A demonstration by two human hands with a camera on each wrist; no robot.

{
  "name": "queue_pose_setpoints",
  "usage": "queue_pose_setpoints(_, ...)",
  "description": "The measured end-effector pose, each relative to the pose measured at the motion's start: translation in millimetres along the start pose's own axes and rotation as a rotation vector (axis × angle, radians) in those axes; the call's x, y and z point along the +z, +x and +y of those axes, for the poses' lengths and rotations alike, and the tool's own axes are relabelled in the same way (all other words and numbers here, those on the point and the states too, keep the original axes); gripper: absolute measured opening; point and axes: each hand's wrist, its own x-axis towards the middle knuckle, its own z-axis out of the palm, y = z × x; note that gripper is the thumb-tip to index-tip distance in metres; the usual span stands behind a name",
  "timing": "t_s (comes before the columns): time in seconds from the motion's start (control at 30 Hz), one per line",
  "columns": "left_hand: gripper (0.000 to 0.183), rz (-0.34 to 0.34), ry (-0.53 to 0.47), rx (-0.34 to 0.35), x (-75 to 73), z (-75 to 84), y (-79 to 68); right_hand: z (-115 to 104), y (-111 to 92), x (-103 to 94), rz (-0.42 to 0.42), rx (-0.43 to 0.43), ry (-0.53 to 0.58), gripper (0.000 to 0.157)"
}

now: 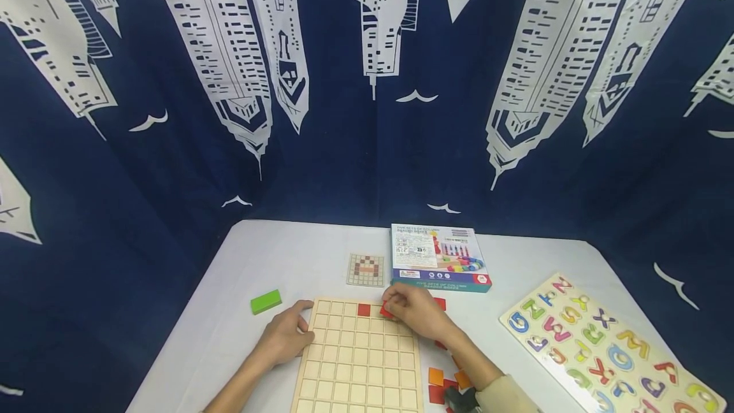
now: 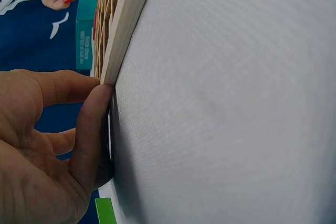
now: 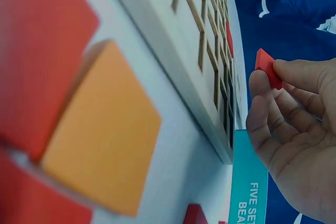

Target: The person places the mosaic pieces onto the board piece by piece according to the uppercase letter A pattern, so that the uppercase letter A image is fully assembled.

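Note:
A pale wooden grid board (image 1: 338, 371) lies flat in front of me, and one red square tile (image 1: 364, 310) sits in a cell of its far row. At the board's far left corner, my left hand (image 1: 285, 335) pinches the edge between thumb and index finger (image 2: 68, 86). My right hand (image 1: 417, 312) is over the far row, right of that tile. Between its thumb and fingertips it grips another red tile (image 3: 268, 68), held tilted above the board in the right wrist view.
Red and orange tiles (image 1: 436, 376) lie scattered right of the board, partly under my right forearm. A patterned card (image 1: 365, 270) and a teal-edged box (image 1: 440, 257) are behind it. A green block (image 1: 266, 301) lies left; an alphabet puzzle (image 1: 608, 327) lies right.

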Motion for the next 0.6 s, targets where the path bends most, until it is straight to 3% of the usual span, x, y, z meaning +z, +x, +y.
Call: queue_pose_setpoints(0.6, 0.068, 0.000, 0.002, -0.003, 0.3, 0.6, 0.0, -17.2, 13.5, 9.5, -0.060, -0.028, 0.081, 0.008)
